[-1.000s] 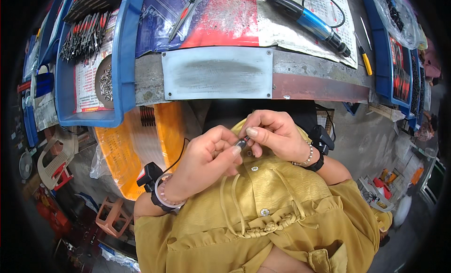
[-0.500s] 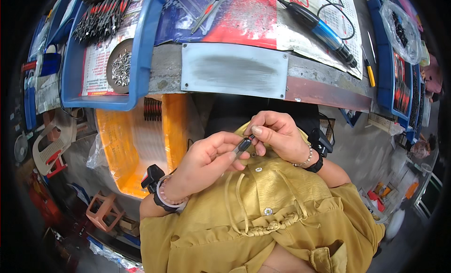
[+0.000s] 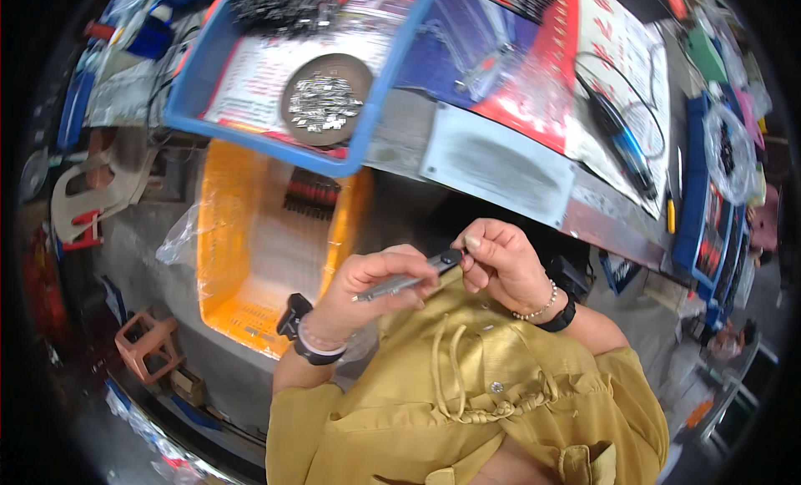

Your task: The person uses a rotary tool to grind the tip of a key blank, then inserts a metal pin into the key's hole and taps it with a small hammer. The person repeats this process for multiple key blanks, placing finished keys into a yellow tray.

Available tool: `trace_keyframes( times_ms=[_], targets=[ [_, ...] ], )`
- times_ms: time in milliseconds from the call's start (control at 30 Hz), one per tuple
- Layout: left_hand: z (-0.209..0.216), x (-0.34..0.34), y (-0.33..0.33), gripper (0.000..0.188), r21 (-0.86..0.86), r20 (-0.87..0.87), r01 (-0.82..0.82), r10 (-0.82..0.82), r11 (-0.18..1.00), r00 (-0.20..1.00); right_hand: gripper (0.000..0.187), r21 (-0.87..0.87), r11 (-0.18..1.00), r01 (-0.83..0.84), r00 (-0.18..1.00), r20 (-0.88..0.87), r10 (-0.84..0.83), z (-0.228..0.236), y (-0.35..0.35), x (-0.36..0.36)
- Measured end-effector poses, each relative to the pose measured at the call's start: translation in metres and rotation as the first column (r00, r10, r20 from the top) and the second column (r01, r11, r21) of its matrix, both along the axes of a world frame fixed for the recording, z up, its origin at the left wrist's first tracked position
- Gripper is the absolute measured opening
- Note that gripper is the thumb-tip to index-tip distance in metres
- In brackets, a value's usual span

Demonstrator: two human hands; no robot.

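My left hand (image 3: pixel 365 286) is closed around a slim grey metal tool (image 3: pixel 396 286) with a black end, which looks like a cutter knife. It lies across the fingers, with its black end toward my right hand. My right hand (image 3: pixel 505 264) is pinched at that black end. Whatever small piece sits between the right fingertips is too hidden to make out. Both hands are above my lap, just in front of the workbench edge. Nearest them on the bench edge is a pale metal plate (image 3: pixel 501 164) with a dark worn patch.
Left on the bench, a blue tray (image 3: pixel 392 76) holds dark tools and a round dish (image 3: pixel 329 63) of small metal parts. A yellow basket (image 3: pixel 224 260) containing red-black pieces stands below. A blue-black electric screwdriver (image 3: pixel 624 143) and yellow-handled screwdriver (image 3: pixel 671 214) lie right, near blue bins (image 3: pixel 692 201).
My view has turned, so the bench now slants and the tray sits further right. In my left hand the grey tool now shows more of its length. My right fingertips remain at its black end.
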State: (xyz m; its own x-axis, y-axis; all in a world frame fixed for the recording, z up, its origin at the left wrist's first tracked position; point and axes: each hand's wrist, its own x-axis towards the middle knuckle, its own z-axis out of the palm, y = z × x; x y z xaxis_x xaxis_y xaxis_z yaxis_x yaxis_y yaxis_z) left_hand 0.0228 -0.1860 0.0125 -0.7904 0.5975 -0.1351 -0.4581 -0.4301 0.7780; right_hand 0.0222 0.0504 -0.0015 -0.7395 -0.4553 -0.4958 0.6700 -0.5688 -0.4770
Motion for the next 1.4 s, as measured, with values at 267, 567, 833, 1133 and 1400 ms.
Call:
trace_keyframes(
  times_ms=[267,567,833,1133,1400],
  targets=[
    [-0.067,0.0,-0.105,0.02,-0.467,-0.123,-0.529,0.54,0.709,0.833,0.03,0.879,0.403,0.255,0.564,-0.474,0.676,0.034,-0.009,-0.037],
    [-0.326,-0.056,-0.256,0.025,-0.843,-0.509,-0.537,0.281,0.029,0.814,0.013,0.757,0.187,0.627,0.521,-0.585,0.621,-0.008,0.019,-0.042],
    [-0.376,-0.092,-0.274,0.018,-0.837,-0.517,-0.545,0.253,0.051,0.818,0.013,0.741,0.153,0.654,0.496,-0.573,0.652,-0.014,0.016,-0.042],
    [-0.375,-0.091,-0.266,0.016,-0.781,-0.622,-0.613,0.068,-0.115,0.78,0.013,0.755,0.109,0.646,0.536,-0.55,0.64,-0.017,0.013,-0.04],
    [-0.372,-0.087,-0.267,0.017,-0.725,-0.659,-0.657,-0.07,-0.207,0.749,0.013,0.759,0.081,0.646,0.536,-0.527,0.66,-0.016,0.012,-0.04]
  ],
)
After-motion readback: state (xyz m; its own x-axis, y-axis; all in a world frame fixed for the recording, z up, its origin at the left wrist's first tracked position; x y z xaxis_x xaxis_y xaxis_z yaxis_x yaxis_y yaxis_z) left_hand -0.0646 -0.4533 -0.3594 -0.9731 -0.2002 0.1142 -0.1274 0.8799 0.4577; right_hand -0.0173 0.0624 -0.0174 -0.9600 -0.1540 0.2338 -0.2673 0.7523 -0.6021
